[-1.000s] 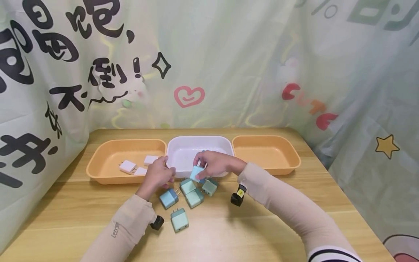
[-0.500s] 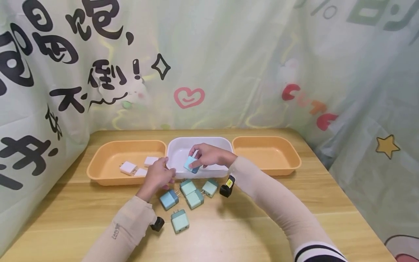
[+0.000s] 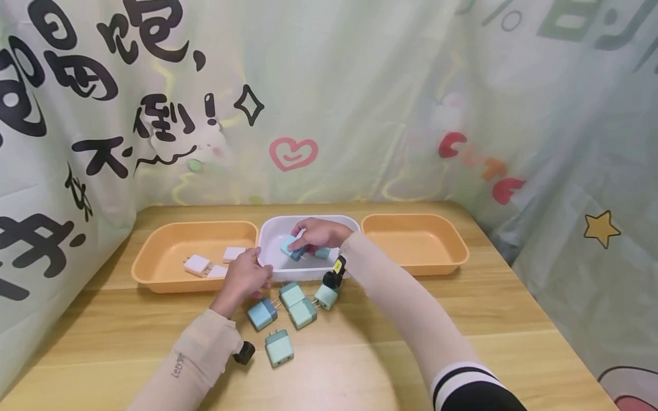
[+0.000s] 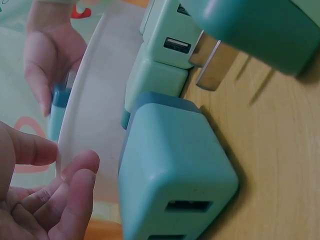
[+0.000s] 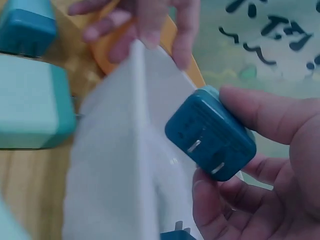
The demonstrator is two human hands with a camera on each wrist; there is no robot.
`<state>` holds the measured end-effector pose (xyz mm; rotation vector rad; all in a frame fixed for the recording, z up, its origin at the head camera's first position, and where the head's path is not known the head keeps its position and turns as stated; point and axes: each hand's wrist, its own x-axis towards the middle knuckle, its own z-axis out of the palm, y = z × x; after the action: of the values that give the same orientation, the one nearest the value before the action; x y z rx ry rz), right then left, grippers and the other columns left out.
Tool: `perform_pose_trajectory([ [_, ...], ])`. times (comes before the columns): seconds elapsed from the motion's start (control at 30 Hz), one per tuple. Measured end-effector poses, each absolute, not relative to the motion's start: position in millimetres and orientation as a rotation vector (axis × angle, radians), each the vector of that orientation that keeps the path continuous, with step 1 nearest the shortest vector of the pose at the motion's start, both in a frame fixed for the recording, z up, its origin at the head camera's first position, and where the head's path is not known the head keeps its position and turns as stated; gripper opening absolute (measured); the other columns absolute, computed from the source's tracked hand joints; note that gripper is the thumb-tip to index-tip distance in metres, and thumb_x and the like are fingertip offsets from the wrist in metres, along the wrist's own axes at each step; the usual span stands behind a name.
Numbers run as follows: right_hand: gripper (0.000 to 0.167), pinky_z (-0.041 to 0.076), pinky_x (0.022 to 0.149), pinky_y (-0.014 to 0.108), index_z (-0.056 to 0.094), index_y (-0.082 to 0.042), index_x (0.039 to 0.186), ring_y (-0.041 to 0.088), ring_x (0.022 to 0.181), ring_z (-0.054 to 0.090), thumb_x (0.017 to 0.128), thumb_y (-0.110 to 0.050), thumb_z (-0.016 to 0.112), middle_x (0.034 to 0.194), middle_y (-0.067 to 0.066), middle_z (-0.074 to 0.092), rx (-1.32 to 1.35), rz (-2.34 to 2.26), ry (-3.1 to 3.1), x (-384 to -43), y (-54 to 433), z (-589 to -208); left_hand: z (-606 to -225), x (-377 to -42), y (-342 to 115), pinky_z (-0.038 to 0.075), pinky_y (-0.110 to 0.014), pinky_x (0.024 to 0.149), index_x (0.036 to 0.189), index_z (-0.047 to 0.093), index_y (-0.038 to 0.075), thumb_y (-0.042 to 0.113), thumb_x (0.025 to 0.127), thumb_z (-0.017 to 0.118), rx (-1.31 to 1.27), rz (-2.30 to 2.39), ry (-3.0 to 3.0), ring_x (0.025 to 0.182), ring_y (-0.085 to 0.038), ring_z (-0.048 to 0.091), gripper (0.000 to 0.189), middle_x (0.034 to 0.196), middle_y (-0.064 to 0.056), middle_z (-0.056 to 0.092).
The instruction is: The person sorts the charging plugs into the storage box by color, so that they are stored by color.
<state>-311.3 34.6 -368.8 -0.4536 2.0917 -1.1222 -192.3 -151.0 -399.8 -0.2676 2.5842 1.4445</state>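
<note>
R hand (image 3: 321, 233) moved farther in, fingers pinching blue charger (image 5: 210, 132) by its sides, prongs (image 5: 194, 146) clear; white tray (image 3: 308, 275) lay below fingertips, L hand (image 3: 247, 275) nipping it, prob. for steadiness.

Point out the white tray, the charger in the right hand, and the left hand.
White tray (image 3: 300, 274), head view: front wall.
Held charger (image 5: 207, 134), right wrist view: dark blue pronged face.
Left hand (image 3: 247, 274), head view: its back.
</note>
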Motion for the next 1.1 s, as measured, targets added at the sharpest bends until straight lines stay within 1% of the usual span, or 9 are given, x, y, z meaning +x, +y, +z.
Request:
perform_pose_trajectory([
  [0.27, 0.043, 0.049, 0.069, 0.028, 0.05, 0.0, 0.119, 0.02, 0.082, 0.058, 0.086, -0.013, 0.074, 0.097, 0.012, 0.063, -0.361, -1.13, 2.078, -324.9, 21.8, -368.3, -399.6, -192.9, -152.6, 0.057, -0.032, 0.053, 0.151, 0.027, 0.001, 0.013, 0.095, 0.061, -0.257, 1.454, 2.579, 0.07, -0.022, 0.064, 0.067, 0.091, -0.015, 0.062],
  [0.43, 0.038, 0.053, 0.07, 0.029, 0.054, 0.0, 0.113, 0.02, 0.082, 0.062, 0.083, -0.009, 0.077, 0.097, 0.012, 0.064, -0.358, -1.085, 2.158, -333.1, 14.2, -374.2, -399.7, -193.4, -152.4, 0.057, -0.032, 0.053, 0.151, 0.027, 0.0, 0.013, 0.095, 0.061, -0.265, 1.467, 2.575, 0.07, -0.022, 0.064, 0.067, 0.092, -0.016, 0.063],
  [0.6, 0.035, 0.055, 0.072, 0.028, 0.06, -0.005, 0.109, 0.019, 0.083, 0.062, 0.082, -0.014, 0.079, 0.098, 0.009, 0.062, -0.336, -0.945, 2.287, -333.8, 8.4, -374.0, -399.4, -193.4, -153.6, 0.057, -0.031, 0.052, 0.15, 0.028, -0.001, 0.013, 0.094, 0.061, -0.278, 1.466, 2.575, 0.07, -0.022, 0.064, 0.067, 0.092, -0.016, 0.062],
  [0.77, 0.032, 0.054, 0.075, 0.027, 0.063, -0.007, 0.108, 0.019, 0.087, 0.061, 0.082, -0.018, 0.079, 0.1, 0.006, 0.063, -0.346, -0.833, 2.381, -335.7, 2.7, -372.2, -399.5, -193.1, -154.2, 0.057, -0.031, 0.052, 0.15, 0.028, -0.001, 0.013, 0.093, 0.061, -0.276, 1.467, 2.587, 0.069, -0.021, 0.064, 0.067, 0.089, -0.016, 0.063],
  [0.9, 0.031, 0.054, 0.073, 0.026, 0.064, -0.009, 0.108, 0.018, 0.086, 0.06, 0.083, -0.018, 0.079, 0.098, 0.004, 0.064, -0.352, -0.747, 2.439, -336.4, -1.4, -371.4, -399.3, -193.1, -153.8, 0.057, -0.032, 0.052, 0.15, 0.028, -0.001, 0.012, 0.093, 0.061, -0.274, 1.475, 2.582, 0.068, -0.02, 0.064, 0.067, 0.089, -0.015, 0.063],
  [1.1, 0.032, 0.05, 0.067, 0.024, 0.067, -0.012, 0.111, 0.016, 0.081, 0.059, 0.083, -0.02, 0.079, 0.094, 0.002, 0.063, -0.379, -0.636, 2.491, -336.6, -5.2, -377.9, -400.3, -193.1, -152.9, 0.057, -0.031, 0.051, 0.15, 0.029, -0.002, 0.012, 0.093, 0.061, -0.26, 1.474, 2.581, 0.068, -0.02, 0.063, 0.067, 0.089, -0.015, 0.063],
])
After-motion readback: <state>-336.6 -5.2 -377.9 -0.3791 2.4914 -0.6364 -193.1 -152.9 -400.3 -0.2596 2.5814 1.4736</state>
